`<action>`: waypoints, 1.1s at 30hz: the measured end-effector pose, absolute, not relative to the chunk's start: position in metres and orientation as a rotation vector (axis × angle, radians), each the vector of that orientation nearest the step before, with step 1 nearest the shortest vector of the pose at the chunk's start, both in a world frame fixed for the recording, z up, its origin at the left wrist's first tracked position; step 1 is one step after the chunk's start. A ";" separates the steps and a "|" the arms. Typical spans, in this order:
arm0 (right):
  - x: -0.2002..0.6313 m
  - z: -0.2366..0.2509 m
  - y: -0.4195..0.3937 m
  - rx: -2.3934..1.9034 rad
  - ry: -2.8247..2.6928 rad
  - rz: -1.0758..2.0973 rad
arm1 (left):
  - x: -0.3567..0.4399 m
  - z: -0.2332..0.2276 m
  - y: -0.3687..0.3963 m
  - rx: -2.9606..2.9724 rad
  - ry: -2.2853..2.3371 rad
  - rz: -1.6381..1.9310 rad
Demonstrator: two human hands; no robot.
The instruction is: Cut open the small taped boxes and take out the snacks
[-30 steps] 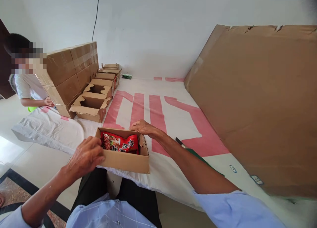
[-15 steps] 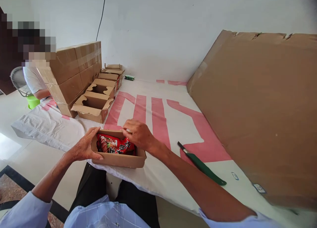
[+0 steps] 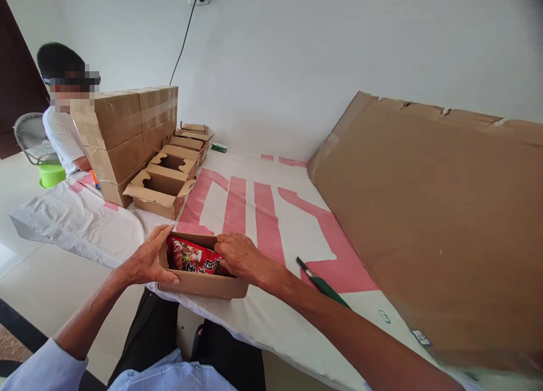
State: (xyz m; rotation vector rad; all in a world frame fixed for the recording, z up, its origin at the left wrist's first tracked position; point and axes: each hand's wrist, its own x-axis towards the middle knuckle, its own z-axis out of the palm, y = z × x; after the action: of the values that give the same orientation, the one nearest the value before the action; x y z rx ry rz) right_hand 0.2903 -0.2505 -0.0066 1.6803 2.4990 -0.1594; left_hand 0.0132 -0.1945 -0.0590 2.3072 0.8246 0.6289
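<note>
Near the table's front edge sits a small open cardboard box, tilted slightly in my view. My left hand grips its left end, thumb on the near wall and fingers on the far side. Inside lies a red printed food packet with dark lettering and a picture of food. My right hand reaches into the box's right part, fingers curled down against the packet. Its fingertips are partly hidden, and whatever they pinch does not show.
Several open cardboard boxes stand in a row at left, beside stacked taped cartons. A large cardboard sheet leans at right. A long green tool with a dark narrow end lies by my right forearm. A co-worker sits behind the cartons.
My right hand has dropped from above the far rim into the box, onto the packet. Something small and pale in its fingers no longer shows. My left hand keeps its hold; the view has tilted up.
</note>
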 end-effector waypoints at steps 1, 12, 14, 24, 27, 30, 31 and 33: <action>0.293 -0.001 -0.251 1.713 2.554 -0.217 | 0.013 -0.060 -0.194 2.308 0.829 0.629; 0.313 0.058 -0.242 2.017 2.927 -1.255 | 0.016 -0.036 -0.187 2.317 0.870 0.569; 0.312 0.063 -0.239 1.929 2.969 -1.370 | 0.025 -0.020 -0.184 2.269 0.864 0.663; 0.320 0.020 -0.227 2.541 3.085 -1.446 | 0.091 -0.021 -0.174 1.432 0.759 0.958; 0.320 -0.010 -0.230 2.697 2.908 -1.981 | 0.098 -0.026 -0.173 1.265 0.847 1.105; 0.309 -0.033 -0.234 2.402 2.621 -2.594 | 0.105 -0.027 -0.172 1.154 0.849 1.141; 0.305 -0.039 -0.234 2.358 2.554 -2.690 | 0.107 -0.027 -0.171 1.136 0.845 1.148; 0.299 -0.047 -0.232 2.421 2.471 -2.716 | 0.111 -0.030 -0.169 1.113 0.851 1.204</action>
State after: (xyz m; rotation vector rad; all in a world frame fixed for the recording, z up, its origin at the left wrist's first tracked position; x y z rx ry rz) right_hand 0.2991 -0.2316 -0.0472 2.4211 2.4712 -2.7163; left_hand 0.1105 -0.1685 -0.0302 1.1127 0.8512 1.2035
